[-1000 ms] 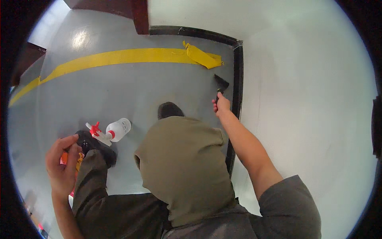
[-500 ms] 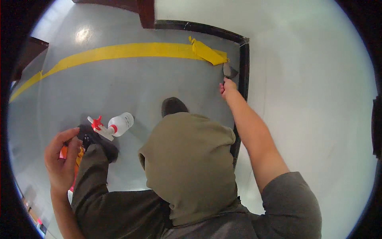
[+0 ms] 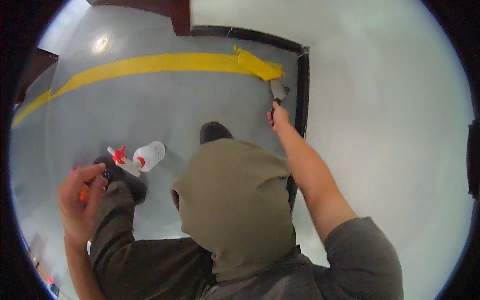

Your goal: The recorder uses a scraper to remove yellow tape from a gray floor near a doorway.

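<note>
the right hand [image 3: 280,119] reaches forward on a long, nearly straight arm [image 3: 315,175] that runs from the near right toward the far side, slanting a little left, alongside the pale wall [image 3: 380,130]. its fingers are wrapped around the dark handle of a scraper [image 3: 279,90]. the scraper's blade points away from the person, at the near edge of a crumpled fold of yellow tape [image 3: 257,65] close to the far right corner of the floor; whether blade and tape touch is hard to tell. from the fold, a flat yellow strip [image 3: 165,66] curves away left across the grey floor [image 3: 150,110]. a black baseboard [image 3: 302,82] lines the wall just right of the scraper.

the left hand [image 3: 79,197] is raised at the near left, thumb and fingers curved toward each other with a gap between them. near its fingertips, to the right, is a white spray bottle [image 3: 150,155] with red parts, beside a dark shoe [image 3: 135,189].
</note>
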{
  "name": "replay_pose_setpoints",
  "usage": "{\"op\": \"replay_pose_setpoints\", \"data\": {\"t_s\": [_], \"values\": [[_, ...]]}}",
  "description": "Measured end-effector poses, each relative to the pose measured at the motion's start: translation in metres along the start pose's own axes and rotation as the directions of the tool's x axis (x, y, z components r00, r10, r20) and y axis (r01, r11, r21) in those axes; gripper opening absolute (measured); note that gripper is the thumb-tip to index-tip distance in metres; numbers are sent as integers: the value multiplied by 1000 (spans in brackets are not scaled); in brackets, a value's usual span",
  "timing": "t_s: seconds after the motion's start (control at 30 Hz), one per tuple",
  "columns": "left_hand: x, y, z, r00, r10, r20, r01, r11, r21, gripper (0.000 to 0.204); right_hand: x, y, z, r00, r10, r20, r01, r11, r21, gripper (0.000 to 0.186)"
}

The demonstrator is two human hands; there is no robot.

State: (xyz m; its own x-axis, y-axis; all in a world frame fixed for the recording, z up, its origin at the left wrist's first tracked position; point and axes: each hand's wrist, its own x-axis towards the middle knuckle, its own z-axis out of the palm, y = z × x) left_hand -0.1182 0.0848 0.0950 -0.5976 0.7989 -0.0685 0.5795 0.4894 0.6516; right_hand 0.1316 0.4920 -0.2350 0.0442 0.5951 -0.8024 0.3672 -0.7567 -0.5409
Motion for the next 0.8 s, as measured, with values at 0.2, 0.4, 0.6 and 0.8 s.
{"op": "replay_pose_setpoints", "data": {"t_s": [0.2,0.4,0.6,0.8], "values": [[-2,-2,1,996,-87,-24,86,995,-55,16,-35,22,-4,998,-44,45,40,995,96,33],[-3,0,0,996,-86,-11,86,996,1,15,7,2,2,999,-8,51,6,999,42,34],[-2,0,3,996,-90,-22,90,996,0,16,-43,32,4,996,-7,85,2,998,63,34],[-5,-6,1,996,-83,-22,82,996,-19,15,2,3,3,996,86,-30,-85,996,20,39]]}}
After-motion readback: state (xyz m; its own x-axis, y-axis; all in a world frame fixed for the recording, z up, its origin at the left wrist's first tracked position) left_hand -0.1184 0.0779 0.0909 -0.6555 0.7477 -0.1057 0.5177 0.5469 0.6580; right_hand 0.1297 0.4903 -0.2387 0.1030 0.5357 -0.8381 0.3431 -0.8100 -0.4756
